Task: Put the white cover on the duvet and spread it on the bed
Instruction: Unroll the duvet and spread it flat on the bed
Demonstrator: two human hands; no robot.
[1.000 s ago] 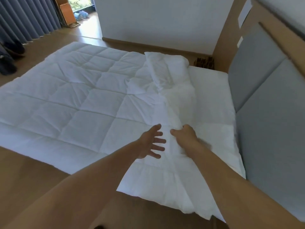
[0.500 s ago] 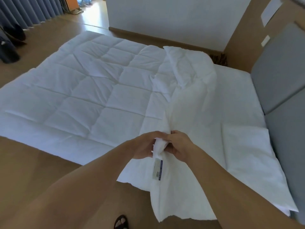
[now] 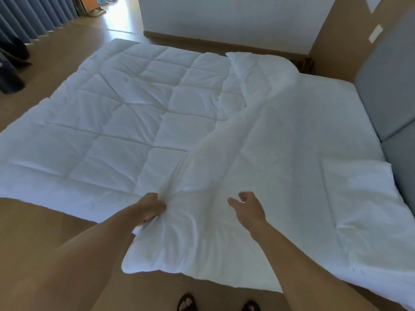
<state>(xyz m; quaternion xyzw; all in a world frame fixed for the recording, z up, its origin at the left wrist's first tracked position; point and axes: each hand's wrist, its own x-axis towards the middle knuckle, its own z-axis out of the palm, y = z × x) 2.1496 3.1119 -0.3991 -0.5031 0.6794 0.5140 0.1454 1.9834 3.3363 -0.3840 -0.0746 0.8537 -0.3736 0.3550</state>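
Bedroom, head view: wood floor (image 3: 67, 46), grey headboard (image 3: 386, 86) far right of the grip, bed (image 3: 332, 97) carrying all the white goods.

Item, quilted duvet (image 3: 112, 131): spread flat, reaching away and leftward from the grip.

Item, white cover (image 3: 258, 176): smooth cloth lying over the duvet's right part. One raised fold runs from the grip away and rightward to a puffed far end, so its long axis leads diagonally off from the gripping hand.

Item, left hand (image 3: 152, 207): fingers curled tight round a bunch of cover at its near edge, creases fanning out from the fist. Whether duvet is caught in it too cannot be told.

Item, right hand (image 3: 249, 207): just right of the grip and level with it, fingers loosely bent, holding nothing, over the cover; contact unclear.

Item, pillow (image 3: 363, 198): flat, white, well right of the grip, beside the headboard.

Judgement: the cover is not yet on. The uncaught stretch of near edge lies right of the grip, nearer the free right hand, which would likely take it so the opening can be spread.
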